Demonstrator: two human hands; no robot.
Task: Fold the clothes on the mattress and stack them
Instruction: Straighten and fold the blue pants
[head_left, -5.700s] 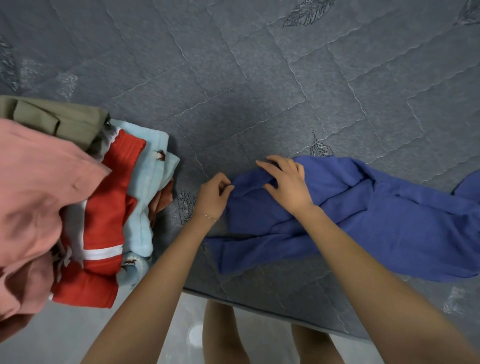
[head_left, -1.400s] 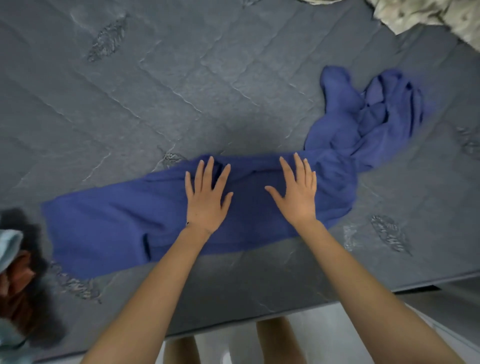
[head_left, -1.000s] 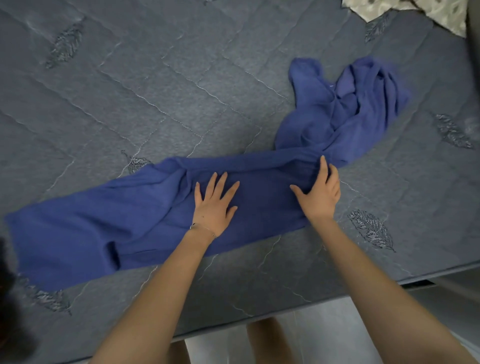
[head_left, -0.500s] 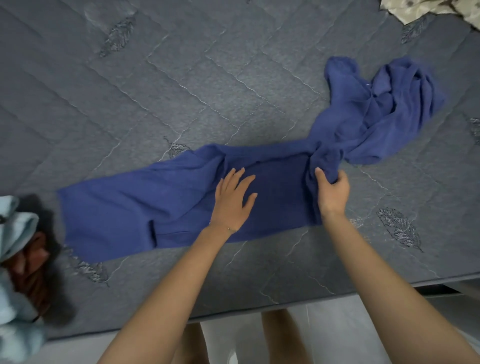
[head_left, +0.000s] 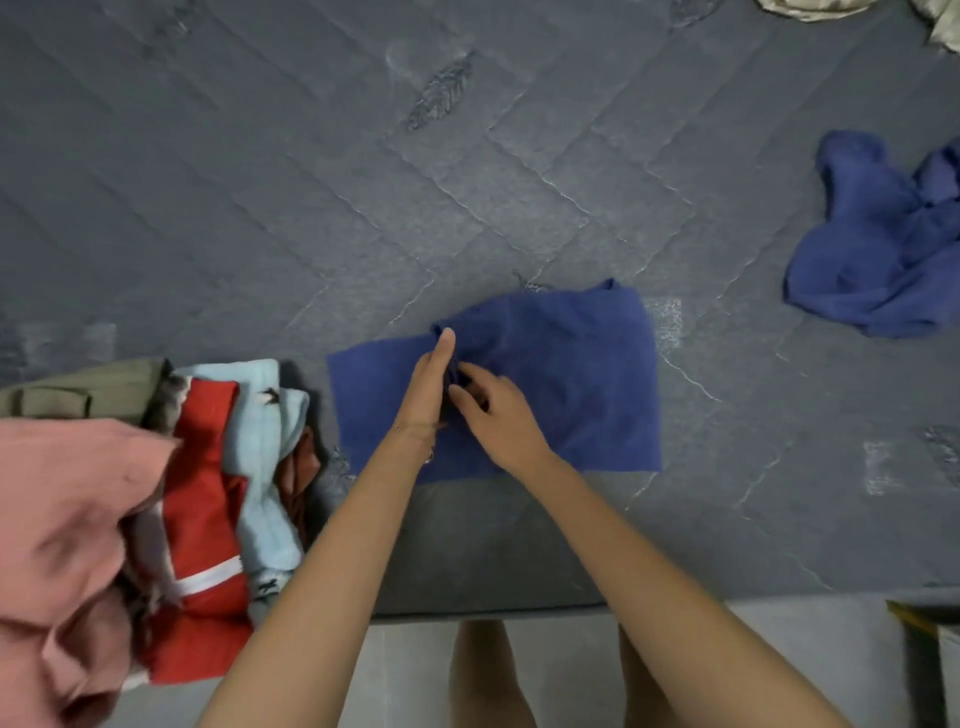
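A blue garment (head_left: 561, 384) lies folded into a rough rectangle on the grey quilted mattress (head_left: 311, 208), near its front edge. My left hand (head_left: 434, 384) stands edge-on upon the cloth's middle, fingers straight and pressed down. My right hand (head_left: 493, 415) is right beside it, and its curled fingers pinch a dark fold of the blue cloth. A second heap of blue fabric (head_left: 883, 249) lies crumpled at the far right, apart from the folded piece.
A pile of clothes sits at the left: pink cloth (head_left: 78, 493), a red piece with a white stripe (head_left: 202, 519), light blue fabric (head_left: 260, 457) and an olive item (head_left: 78, 389). Pale fabric (head_left: 810, 8) shows at the top right. The mattress edge (head_left: 519, 608) runs below my arms.
The long blue strip has been shortened into a compact rectangle. My hands, spread apart before, now meet at its middle. The view has swung left, and the clothes pile is back in sight.
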